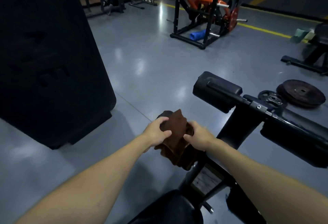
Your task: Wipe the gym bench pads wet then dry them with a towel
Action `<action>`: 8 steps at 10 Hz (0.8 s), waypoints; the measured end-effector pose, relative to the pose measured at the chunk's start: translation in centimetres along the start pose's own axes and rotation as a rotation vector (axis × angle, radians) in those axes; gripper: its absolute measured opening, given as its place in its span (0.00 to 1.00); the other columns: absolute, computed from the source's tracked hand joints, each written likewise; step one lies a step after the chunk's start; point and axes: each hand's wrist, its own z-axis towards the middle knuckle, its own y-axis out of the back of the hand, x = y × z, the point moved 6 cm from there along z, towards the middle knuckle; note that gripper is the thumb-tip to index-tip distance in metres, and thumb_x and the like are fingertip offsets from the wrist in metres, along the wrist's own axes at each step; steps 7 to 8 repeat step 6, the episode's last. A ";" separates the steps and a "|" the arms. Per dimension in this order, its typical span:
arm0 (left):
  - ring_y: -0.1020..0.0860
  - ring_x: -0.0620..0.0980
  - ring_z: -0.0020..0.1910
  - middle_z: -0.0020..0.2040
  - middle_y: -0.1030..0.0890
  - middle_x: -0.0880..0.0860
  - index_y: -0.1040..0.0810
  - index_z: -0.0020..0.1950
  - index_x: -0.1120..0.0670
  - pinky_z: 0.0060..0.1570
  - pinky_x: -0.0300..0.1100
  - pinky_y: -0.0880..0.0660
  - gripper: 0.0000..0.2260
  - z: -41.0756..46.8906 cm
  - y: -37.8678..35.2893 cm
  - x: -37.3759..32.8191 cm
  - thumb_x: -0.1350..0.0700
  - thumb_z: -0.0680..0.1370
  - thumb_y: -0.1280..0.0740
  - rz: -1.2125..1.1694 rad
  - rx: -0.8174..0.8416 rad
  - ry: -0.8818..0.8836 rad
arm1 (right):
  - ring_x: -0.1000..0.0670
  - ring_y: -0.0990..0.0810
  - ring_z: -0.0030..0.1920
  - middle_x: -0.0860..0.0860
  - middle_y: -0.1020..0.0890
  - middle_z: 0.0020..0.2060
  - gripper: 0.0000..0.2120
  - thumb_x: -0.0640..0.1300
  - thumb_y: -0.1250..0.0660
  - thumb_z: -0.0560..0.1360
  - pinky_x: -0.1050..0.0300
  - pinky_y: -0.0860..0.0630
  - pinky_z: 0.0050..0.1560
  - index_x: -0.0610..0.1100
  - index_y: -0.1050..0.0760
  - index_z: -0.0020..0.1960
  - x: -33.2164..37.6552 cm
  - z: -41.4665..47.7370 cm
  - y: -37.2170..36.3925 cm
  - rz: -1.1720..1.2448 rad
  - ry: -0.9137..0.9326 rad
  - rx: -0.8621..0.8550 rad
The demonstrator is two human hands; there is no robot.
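Observation:
A brown towel (175, 135) is wrapped over a black roller pad of the gym bench, hiding most of that pad. My left hand (156, 133) grips the towel from the left side with curled fingers. My right hand (197, 136) grips it from the right. A second black roller pad (216, 90) sticks out uncovered, farther away on the same black frame (255, 110). The black seat pad (170, 207) shows at the bottom of the view.
A big black padded block (49, 60) stands on the left. Weight plates (300, 93) lie on the grey floor to the right. An orange and black machine (200, 10) with a blue rolled mat (197, 34) stands at the back. Another bench base (308, 60) is at far right.

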 end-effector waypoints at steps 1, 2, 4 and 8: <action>0.24 0.47 0.45 0.50 0.22 0.49 0.28 0.64 0.43 0.49 0.37 0.25 0.20 1.9 -0.7 1.2 0.58 0.74 0.31 0.098 -0.094 -0.020 | 0.41 0.26 0.59 0.46 0.26 0.59 0.17 0.49 0.38 0.78 0.46 0.27 0.60 0.52 0.34 0.66 -0.6 1.2 0.0 -0.050 -0.011 -0.117; 0.29 0.45 0.38 0.39 0.29 0.46 0.24 0.56 0.50 0.36 0.27 0.35 0.12 2.5 0.2 0.7 0.64 0.76 0.34 0.108 -0.233 -0.051 | 0.44 0.24 0.49 0.48 0.23 0.50 0.06 0.43 0.40 0.77 0.46 0.24 0.50 0.48 0.33 0.54 0.1 1.5 0.8 -0.007 0.032 -0.239; 0.26 0.51 0.59 0.57 0.26 0.51 0.23 0.61 0.52 0.53 0.37 0.29 0.12 1.4 1.3 1.6 0.60 0.78 0.34 0.020 -0.164 0.025 | 0.42 0.26 0.58 0.47 0.27 0.58 0.11 0.52 0.42 0.80 0.47 0.33 0.53 0.48 0.32 0.59 0.0 1.0 0.9 -0.120 -0.170 -0.183; 0.24 0.48 0.46 0.50 0.23 0.52 0.21 0.57 0.54 0.44 0.38 0.26 0.09 -3.7 9.4 2.2 0.61 0.79 0.37 -0.086 -0.237 0.049 | 0.40 0.29 0.62 0.43 0.28 0.62 0.14 0.48 0.44 0.80 0.44 0.31 0.63 0.46 0.30 0.63 5.4 -1.5 1.9 -0.181 -0.121 -0.271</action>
